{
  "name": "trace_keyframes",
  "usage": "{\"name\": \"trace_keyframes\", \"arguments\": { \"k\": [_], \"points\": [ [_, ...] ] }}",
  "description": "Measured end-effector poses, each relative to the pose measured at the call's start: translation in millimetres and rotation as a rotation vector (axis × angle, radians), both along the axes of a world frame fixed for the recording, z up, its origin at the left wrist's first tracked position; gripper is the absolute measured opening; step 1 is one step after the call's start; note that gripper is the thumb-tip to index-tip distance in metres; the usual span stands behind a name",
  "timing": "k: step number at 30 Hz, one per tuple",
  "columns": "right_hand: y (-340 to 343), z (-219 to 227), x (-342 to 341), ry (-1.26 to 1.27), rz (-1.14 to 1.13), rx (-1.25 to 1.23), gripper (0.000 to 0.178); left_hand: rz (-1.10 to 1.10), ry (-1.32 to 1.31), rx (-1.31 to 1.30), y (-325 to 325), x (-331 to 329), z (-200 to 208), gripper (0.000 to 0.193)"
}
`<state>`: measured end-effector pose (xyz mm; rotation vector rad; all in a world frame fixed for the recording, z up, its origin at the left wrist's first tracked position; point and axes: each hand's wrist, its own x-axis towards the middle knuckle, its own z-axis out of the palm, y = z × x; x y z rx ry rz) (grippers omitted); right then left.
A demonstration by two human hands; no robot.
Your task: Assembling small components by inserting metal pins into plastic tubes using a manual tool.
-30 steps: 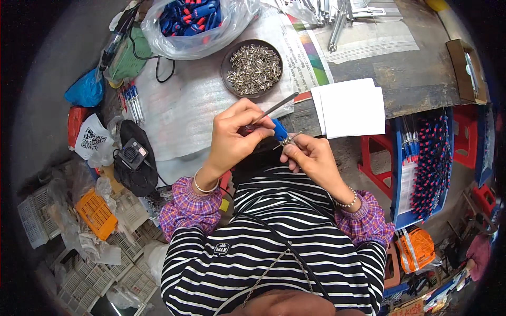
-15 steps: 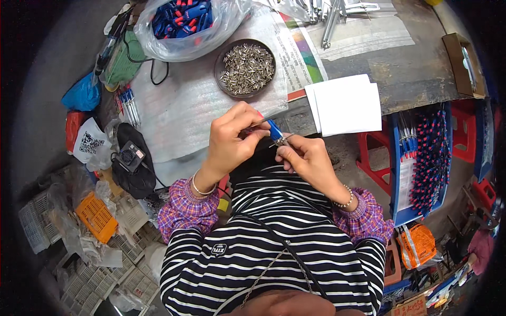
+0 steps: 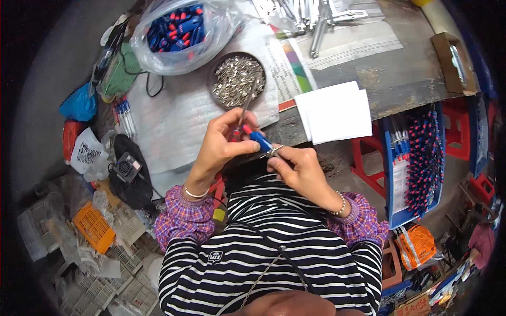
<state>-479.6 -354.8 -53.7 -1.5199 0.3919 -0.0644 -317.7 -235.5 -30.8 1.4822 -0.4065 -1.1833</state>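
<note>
My left hand (image 3: pixel 220 141) is closed around a slim tool (image 3: pixel 245 108) with a metal shaft and a red part near the palm. The shaft points up toward the round bowl of small metal pins (image 3: pixel 238 80). Its thumb also presses on a blue handle with a red tip (image 3: pixel 259 140). My right hand (image 3: pixel 299 167) pinches the metal end of that same handle, where thin metal pieces stick out. Fingers hide part of both items, so the exact kind of each cannot be told.
A clear plastic bag (image 3: pixel 138 45) of blue-and-red handles stands at the far left. White sheets (image 3: pixel 337 113) lie right of my hands. A blue crate (image 3: pixel 389 174) of finished-looking handled pieces sits on the right, by red stools (image 3: pixel 369 166). Long metal parts (image 3: pixel 319 37) lie at the back.
The tool in my left hand has swung to point up and away. The blue handle has shifted slightly left and down, its red tip now showing. The view has shifted slightly.
</note>
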Motion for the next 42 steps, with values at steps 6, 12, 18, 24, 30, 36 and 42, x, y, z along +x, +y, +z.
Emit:
{"name": "trace_keyframes", "arguments": {
  "k": [6,12,18,24,30,36,42],
  "points": [
    [-8.1,0.8,0.2,0.125,0.028,0.406,0.016,-0.062,-0.249,0.056,-5.7,6.3,8.7,0.031],
    [-12.4,-4.4,-4.5,0.151,-0.017,0.464,0.015,0.069,-1.100,0.236,2.7,52.7,-3.8,0.026],
    [-9.5,-6.0,-4.6,0.152,-0.023,0.508,0.016,0.066,-1.230,0.201,-14.8,46.9,-18.8,0.021],
    [-8.8,-8.5,-6.1,0.155,-0.020,0.510,0.018,0.053,-1.287,0.197,-21.9,48.4,-19.4,0.015],
    [-8.9,-9.1,-7.0,0.154,-0.024,0.547,0.018,0.074,-1.219,0.172,-24.2,48.9,-16.1,0.010],
    [-9.6,-13.5,-7.2,0.166,-0.037,0.499,0.016,-0.011,-1.222,0.064,-26.3,54.9,-20.4,0.020],
    [-10.0,-10.3,-6.9,0.118,-0.020,0.508,0.016,-0.066,-1.317,0.114,-28.1,48.2,-16.2,0.023]
  ]
}}
